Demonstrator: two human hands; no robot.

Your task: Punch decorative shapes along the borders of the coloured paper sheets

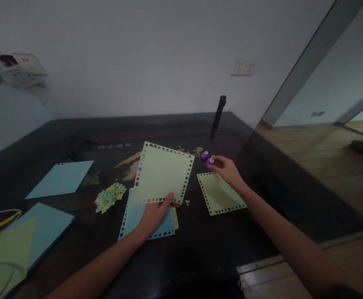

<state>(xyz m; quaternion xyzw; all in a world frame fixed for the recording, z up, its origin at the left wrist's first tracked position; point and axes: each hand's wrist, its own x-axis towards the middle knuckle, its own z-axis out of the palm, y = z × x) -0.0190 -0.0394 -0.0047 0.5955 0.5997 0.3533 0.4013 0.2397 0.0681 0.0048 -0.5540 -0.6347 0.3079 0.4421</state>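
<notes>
My left hand [154, 218] grips the lower edge of a pale yellow-green sheet of paper [165, 174], thumb on top, holding it tilted above the table. Small shapes are punched along the sheet's border. My right hand [229, 173] has its thumb and fingers closed around a small purple craft punch [210, 162] with an eye-like white spot. Just beyond it sits another purple craft punch [204, 155]. Under the raised sheet lies a blue punched sheet [164, 228], partly covered. A second yellow-green punched sheet [221, 195] rests below my right hand.
A heap of paper confetti [109, 197] lies on the dark glossy table [196, 253], left of centre. Plain blue paper [61, 178] is further left. Yellow-green paper [6, 253] overlaps more blue paper at the near left. A black post [218, 116] stands at the back right.
</notes>
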